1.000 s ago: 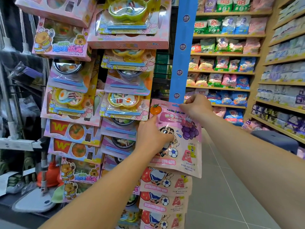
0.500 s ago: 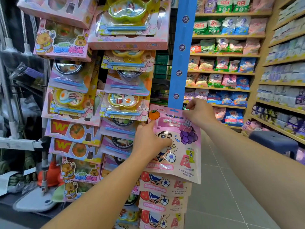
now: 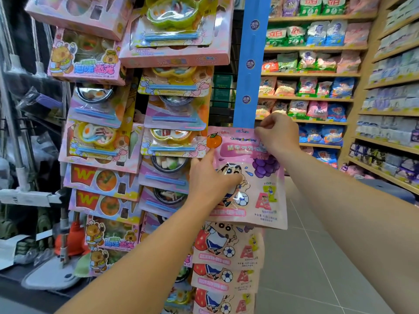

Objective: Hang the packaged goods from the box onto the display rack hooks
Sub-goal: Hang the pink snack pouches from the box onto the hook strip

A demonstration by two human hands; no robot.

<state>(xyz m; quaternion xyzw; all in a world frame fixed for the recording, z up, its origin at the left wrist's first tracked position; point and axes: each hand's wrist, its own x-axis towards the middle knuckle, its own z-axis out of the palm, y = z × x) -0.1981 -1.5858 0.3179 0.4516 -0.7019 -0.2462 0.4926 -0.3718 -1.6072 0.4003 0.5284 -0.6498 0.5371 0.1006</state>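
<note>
- The left hand (image 3: pixel 212 177) holds the pink pouch (image 3: pixel 256 189) at its left side: the thumb points up along the left edge by the printed orange, and the curled fingers lie over the cartoon figure on the front.
- The right hand (image 3: pixel 277 133) pinches the pouch's top right corner, fingers curled tight with the knuckles turned toward the camera; the fingertips themselves are hidden behind the hand.
- Both forearms reach up and forward from the bottom of the view, the left from lower left, the right from lower right, and meet at the pouch.
- The pouch hangs upright between the two hands, its top edge touching the lower end of the blue hanging strip (image 3: pixel 251 64). Whether it is already caught on a hook cannot be told.
- Directly beneath it, three strawberry pouches (image 3: pixel 229 248) of the same kind hang in an overlapping column.
- Just left of the pouch, pink toy-food packs (image 3: pixel 174 141) crowd the display rack, one overlapping the next.
- To the right, well behind, wooden shelves (image 3: pixel 306 74) carry rows of bagged goods, above a grey tiled floor (image 3: pixel 317 268).
</note>
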